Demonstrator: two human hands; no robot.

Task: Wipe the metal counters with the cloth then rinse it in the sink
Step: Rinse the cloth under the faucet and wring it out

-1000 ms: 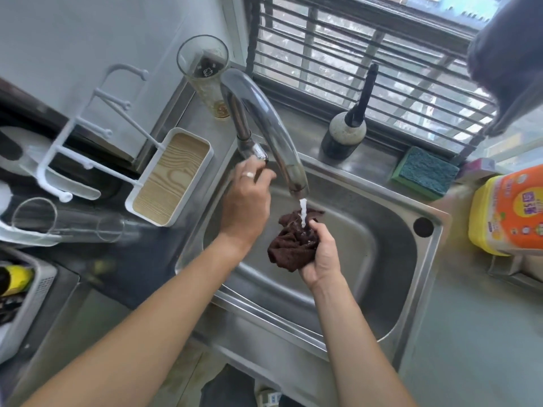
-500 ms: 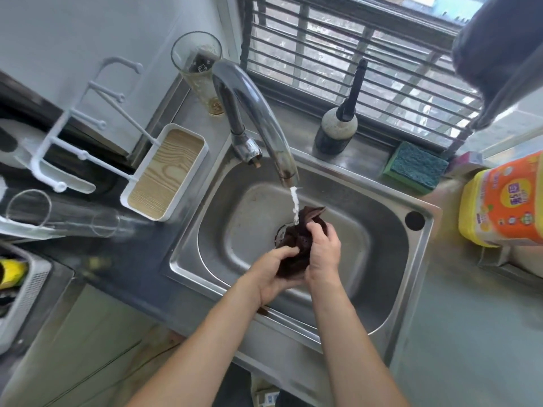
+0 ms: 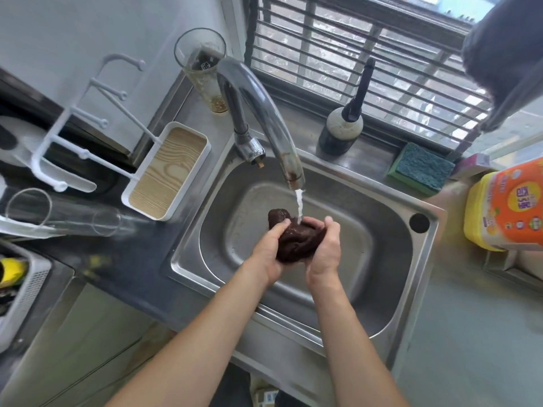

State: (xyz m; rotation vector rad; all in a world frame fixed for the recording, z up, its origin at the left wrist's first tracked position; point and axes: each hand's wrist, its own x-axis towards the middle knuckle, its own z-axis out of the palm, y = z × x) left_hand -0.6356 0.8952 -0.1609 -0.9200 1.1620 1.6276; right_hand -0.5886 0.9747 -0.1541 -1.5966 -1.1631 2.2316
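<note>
- Right now both hands meet over the middle of the sink (image 3: 390, 292): the left hand (image 3: 269, 249) curls round the near-left side of the cloth (image 3: 296, 240), thumb on top, and the right hand (image 3: 326, 251) clamps its right side, fingers wrapped over the far edge.
- Bunched into a dark brown wad, the cloth sits between the two palms, held above the basin floor; its long axis runs roughly from a lobe sticking out beyond the left thumb back toward the wrists.
- Just beyond the knuckles, the water stream (image 3: 299, 205) falls from the tap spout (image 3: 266, 121) and strikes the top of the wad between the thumbs. Neither hand is clearly nearer; the stream lands midway.
- That is the relation the next move likely turns on: any kneading or wringing should keep the wad under the stream, which leaves little room to drift forward or sideways.
- Around the hands the basin gives open room on all sides; the near rim lies under the forearms.
- Farther out, a sponge (image 3: 420, 168) lies beyond the right hand on the ledge, and a wood-grain tray (image 3: 169, 170) sits left of the sink.
</note>
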